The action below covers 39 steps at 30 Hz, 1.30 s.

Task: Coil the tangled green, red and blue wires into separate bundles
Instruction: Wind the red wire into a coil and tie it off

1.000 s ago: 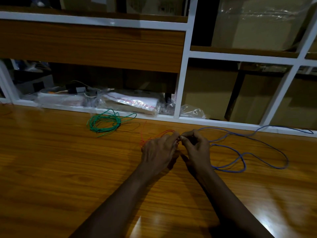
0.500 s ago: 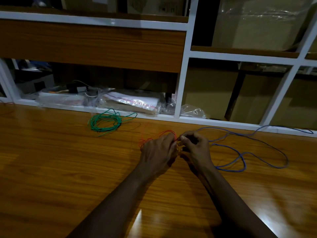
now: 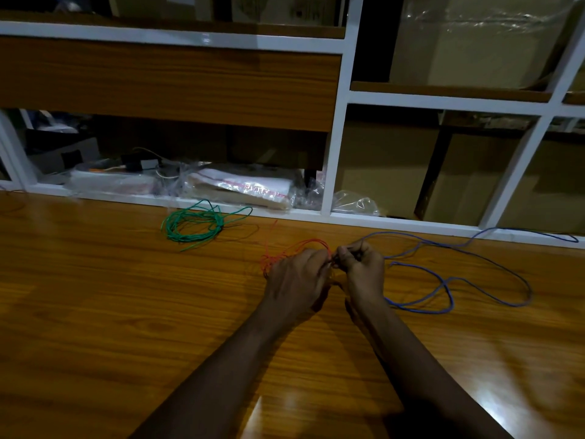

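Head view | both hands (image 3: 329, 274) pinch red wire (image 3: 297, 248) | shelf (image 3: 329, 172) holds plastic bags (image 3: 240, 185)

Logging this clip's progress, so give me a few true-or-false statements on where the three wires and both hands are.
1. The green wire lies coiled on the table, apart from both hands. True.
2. Both hands work on the blue wire. False: the left hand and right hand pinch the red wire.
3. The blue wire is neatly bundled. False: it sprawls in loose loops.
4. The hands meet between green and blue wires. True.
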### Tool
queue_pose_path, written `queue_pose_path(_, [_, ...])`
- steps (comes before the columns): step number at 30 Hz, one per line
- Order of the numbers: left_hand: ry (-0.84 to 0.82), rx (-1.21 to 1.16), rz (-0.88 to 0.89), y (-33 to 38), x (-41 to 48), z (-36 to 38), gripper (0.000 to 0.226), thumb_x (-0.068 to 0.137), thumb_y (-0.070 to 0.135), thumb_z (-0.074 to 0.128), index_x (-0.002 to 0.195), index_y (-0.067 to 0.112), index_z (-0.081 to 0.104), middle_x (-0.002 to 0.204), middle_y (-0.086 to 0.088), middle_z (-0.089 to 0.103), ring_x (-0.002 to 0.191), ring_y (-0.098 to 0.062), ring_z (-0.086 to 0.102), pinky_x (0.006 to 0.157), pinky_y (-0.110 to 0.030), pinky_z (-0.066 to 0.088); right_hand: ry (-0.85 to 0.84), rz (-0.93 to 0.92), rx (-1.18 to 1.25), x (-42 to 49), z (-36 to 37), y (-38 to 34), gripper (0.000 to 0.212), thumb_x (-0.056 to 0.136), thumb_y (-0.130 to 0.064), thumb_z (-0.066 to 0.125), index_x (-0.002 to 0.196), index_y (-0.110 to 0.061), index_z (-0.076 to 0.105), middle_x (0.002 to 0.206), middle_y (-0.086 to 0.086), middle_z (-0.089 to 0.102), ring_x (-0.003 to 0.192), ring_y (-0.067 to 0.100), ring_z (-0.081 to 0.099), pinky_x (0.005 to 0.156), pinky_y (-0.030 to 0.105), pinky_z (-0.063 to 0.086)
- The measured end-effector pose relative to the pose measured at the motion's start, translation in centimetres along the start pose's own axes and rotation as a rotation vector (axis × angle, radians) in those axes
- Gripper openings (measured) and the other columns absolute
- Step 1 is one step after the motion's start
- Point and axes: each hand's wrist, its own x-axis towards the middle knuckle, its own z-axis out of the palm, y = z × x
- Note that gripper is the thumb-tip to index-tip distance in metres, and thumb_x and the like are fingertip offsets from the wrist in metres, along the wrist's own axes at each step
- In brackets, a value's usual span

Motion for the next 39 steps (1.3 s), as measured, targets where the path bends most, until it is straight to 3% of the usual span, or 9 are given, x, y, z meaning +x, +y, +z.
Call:
queue_pose_path(5, [0.012, -0.110, -0.013, -0.6, 0.0, 0.4, 0.004, 0.086, 0.022, 0.057, 0.088, 0.021, 0.054, 0.074, -0.001, 0.057, 0.056, -0.022, 0.053, 0.048, -0.021, 0.026, 0.050, -0.087, -0.119, 0.1, 0.2, 0.2, 0.030, 0.084, 0.003, 0.064, 0.065, -0.017, 0.054, 0.068, 0.013, 0.062, 0.071, 0.035, 0.061, 0.069, 0.051, 0.051])
queue_pose_path(9, [0.014, -0.163, -0.013, -0.6, -0.2, 0.6, 0.010, 0.085, 0.018, 0.066, 0.085, 0.019, 0.056, 0.072, -0.001, 0.055, 0.058, -0.019, 0.051, 0.050, -0.020, 0.026, 0.046, -0.069, -0.101, 0.4, 0.3, -0.2, 0.032, 0.082, 0.006, 0.064, 0.063, -0.017, 0.052, 0.064, 0.009, 0.059, 0.063, 0.026, 0.057, 0.062, 0.047, 0.049])
queue_pose_path(15, [-0.008, -0.196, 0.001, -1.4, -0.5, 0.9, 0.010, 0.088, 0.027, 0.059, 0.085, 0.018, 0.059, 0.074, -0.001, 0.060, 0.060, -0.017, 0.054, 0.048, -0.023, 0.036, -0.082, -0.031, -0.009, -0.4, 0.0, -0.7, 0.022, 0.087, 0.006, 0.060, 0.070, -0.007, 0.052, 0.061, 0.010, 0.056, 0.053, 0.016, 0.055, 0.050, 0.032, 0.044])
queue_pose_path(19, [-0.039, -0.238, -0.038, -2.2, -0.7, 0.8, 0.016, 0.090, 0.033, 0.059, 0.090, 0.017, 0.061, 0.077, -0.001, 0.065, 0.067, -0.014, 0.058, 0.056, -0.025, 0.043, -0.208, 0.053, 0.058, -0.7, -0.8, -0.6, 0.019, 0.092, -0.004, 0.058, 0.075, -0.009, 0.051, 0.063, 0.017, 0.051, 0.054, 0.025, 0.048, 0.051, 0.039, 0.037])
queue_pose_path(22, [-0.066, -0.282, -0.078, -2.5, -0.8, 1.1, 0.016, 0.094, 0.031, 0.056, 0.097, 0.016, 0.059, 0.086, -0.003, 0.063, 0.077, -0.016, 0.058, 0.063, -0.030, 0.046, -0.315, -0.030, -0.103, -0.3, -1.7, -0.3, 0.006, 0.084, -0.023, 0.064, 0.082, -0.019, 0.060, 0.084, 0.011, 0.061, 0.074, 0.028, 0.057, 0.058, 0.044, 0.042])
queue_pose_path(26, [-0.023, -0.334, -0.105, -2.3, -0.4, 0.6, 0.027, 0.098, 0.034, 0.043, 0.104, 0.012, 0.058, 0.093, -0.005, 0.061, 0.080, -0.015, 0.056, 0.059, -0.017, 0.037, -0.412, -0.304, -0.392, 0.7, -2.5, 0.4, 0.049, 0.073, -0.026, 0.061, 0.121, -0.032, 0.056, 0.121, -0.012, 0.055, 0.115, 0.012, 0.051, 0.090, 0.042, 0.049])
queue_pose_path(30, [0.120, -0.449, -0.204, -1.9, 0.4, -0.6, 0.031, 0.100, 0.033, 0.039, 0.098, 0.008, 0.057, 0.076, 0.006, 0.055, 0.061, -0.002, 0.052, 0.050, -0.007, 0.034, -0.381, -0.236, -0.481, 0.7, -2.0, 0.5, 0.078, 0.077, -0.029, 0.065, 0.146, -0.037, 0.029, 0.138, -0.011, 0.037, 0.129, 0.015, 0.039, 0.105, 0.040, 0.040])
queue_pose_path(34, [0.189, -0.787, -0.493, -2.2, 1.2, -1.8, 0.017, 0.101, 0.015, 0.046, 0.086, 0.013, 0.054, 0.053, 0.001, 0.048, 0.039, -0.011, 0.047, 0.039, -0.026, 0.044, -0.428, -0.299, -0.476, 0.5, -1.7, 0.3, 0.076, 0.085, -0.032, 0.065, 0.146, -0.045, 0.022, 0.143, -0.014, 0.035, 0.135, 0.009, 0.034, 0.111, 0.040, 0.035])
queue_pose_path(39, [0.162, -1.141, -0.728, -2.7, 1.1, -3.3, 0.023, 0.102, 0.013, 0.043, 0.079, 0.009, 0.049, 0.063, -0.005, 0.045, 0.043, -0.009, 0.044, 0.038, -0.023, 0.042, -0.417, -0.207, -0.299, -0.2, -0.6, -1.2, 0.058, 0.094, -0.027, 0.059, 0.142, -0.047, 0.034, 0.144, -0.021, 0.037, 0.133, -0.001, 0.033, 0.105, 0.024, 0.034])
